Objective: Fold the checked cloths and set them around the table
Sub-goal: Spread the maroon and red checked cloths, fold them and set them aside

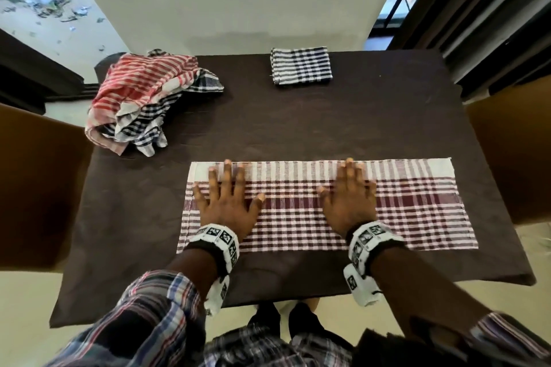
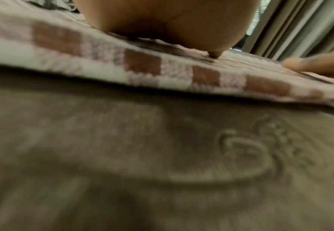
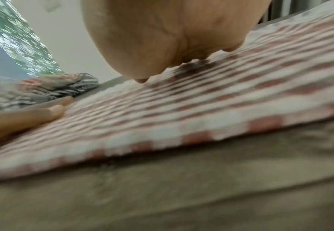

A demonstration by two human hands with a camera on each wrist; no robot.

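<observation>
Two flat hands press a maroon checked cloth at lower centre of the desk.
Left hand and right hand have fingers straight and spread; the cloth looks light and limp, best pinched at its corners.

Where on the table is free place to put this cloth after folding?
Free: the right side between the folded navy cloth and the maroon cloth, and the middle strip. Crowded: the far left, under the heap of cloths.

Home dining room: clothed table, chairs
</observation>
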